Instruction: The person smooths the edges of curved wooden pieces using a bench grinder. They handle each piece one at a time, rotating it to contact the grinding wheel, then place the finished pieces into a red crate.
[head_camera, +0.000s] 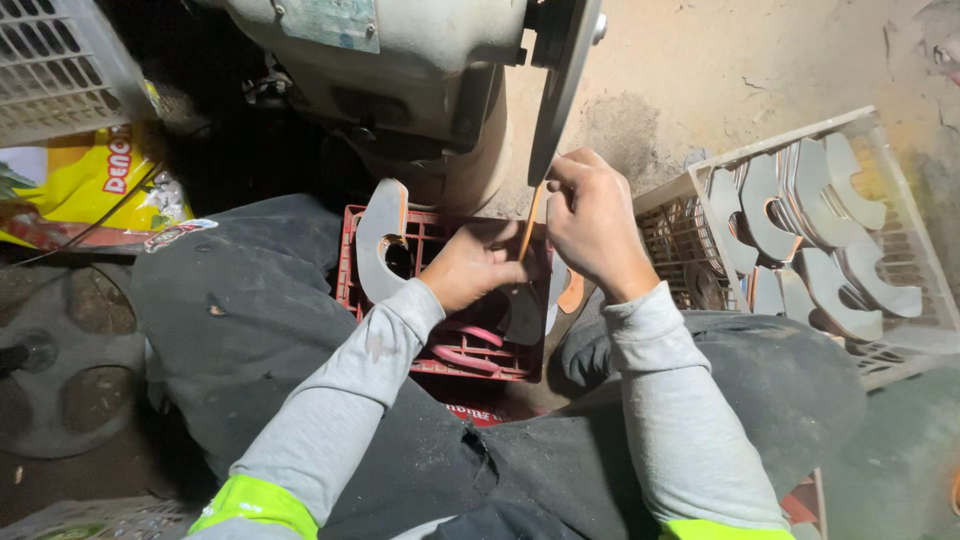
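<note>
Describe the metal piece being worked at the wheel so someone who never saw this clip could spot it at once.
Start at the big grey grinding machine at top centre and follow its thin wheel down to its lower edge. There the left hand and right hand pinch a flat metal piece seen edge-on, over the red crate. Unlike the curved grey pieces lying in the white crate, it shows an orange edge.

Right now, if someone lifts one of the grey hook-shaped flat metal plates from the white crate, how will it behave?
The grey hook-shaped flat metal plates look rigid, so probably no flexing. Being thin cut sheet, probably heavy for size, with edges perhaps sharp. Stacked overlapping in the white crate, neighbours may slide.
</note>
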